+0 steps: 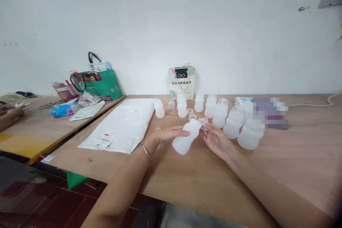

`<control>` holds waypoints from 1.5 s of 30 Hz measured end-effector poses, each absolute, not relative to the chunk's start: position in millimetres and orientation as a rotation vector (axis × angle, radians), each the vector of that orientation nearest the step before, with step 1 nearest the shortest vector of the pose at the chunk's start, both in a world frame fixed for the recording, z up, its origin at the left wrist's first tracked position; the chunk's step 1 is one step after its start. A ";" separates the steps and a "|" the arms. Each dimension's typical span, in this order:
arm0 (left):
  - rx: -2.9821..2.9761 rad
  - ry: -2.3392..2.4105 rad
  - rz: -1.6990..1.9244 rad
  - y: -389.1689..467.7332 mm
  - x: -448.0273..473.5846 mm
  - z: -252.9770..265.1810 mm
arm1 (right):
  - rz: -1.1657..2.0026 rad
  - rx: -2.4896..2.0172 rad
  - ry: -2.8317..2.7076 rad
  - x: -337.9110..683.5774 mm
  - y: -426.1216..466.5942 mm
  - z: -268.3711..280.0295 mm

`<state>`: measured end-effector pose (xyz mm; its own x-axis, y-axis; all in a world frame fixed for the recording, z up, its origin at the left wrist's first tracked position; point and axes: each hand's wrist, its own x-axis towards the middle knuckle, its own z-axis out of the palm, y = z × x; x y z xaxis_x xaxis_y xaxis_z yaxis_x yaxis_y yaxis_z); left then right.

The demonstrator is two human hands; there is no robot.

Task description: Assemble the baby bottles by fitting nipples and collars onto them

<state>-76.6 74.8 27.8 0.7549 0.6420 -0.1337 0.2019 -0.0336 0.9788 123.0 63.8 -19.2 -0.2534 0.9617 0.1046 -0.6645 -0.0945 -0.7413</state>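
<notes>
My left hand (172, 134) is closed around a translucent white baby bottle (186, 141), which it holds tilted above the table with the mouth to the upper right. At that mouth, my right hand (217, 142) pinches a clear bottle top (203, 124); whether the top is seated on the rim I cannot tell. Two loose collar rings (192, 117) lie just behind the bottle. A clear nipple-like piece (160, 143) is partly hidden by my left wrist. Behind stand a bottle without a top (159, 109) and a clear cap (171, 104). Several capped bottles (220, 115) curve round to the right.
A white plastic mailing bag (120, 124) covers the table's left part. Against the wall stands a paper bag (173, 83). A pixelated purple item (269, 112) lies at right, near a white cable (315, 105). Another person's hand (13, 112) rests on the left table, beyond a green bag (109, 85).
</notes>
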 end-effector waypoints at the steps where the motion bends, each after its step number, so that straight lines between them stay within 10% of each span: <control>1: 1.587 0.683 0.393 74.7 -76.9 27.3 | 1.661 -0.489 -0.838 122.9 63.0 -18.6; 45: 1.815 0.758 0.675 72.7 -57.1 -0.2 | 1.510 -0.630 -0.922 119.2 58.0 -16.6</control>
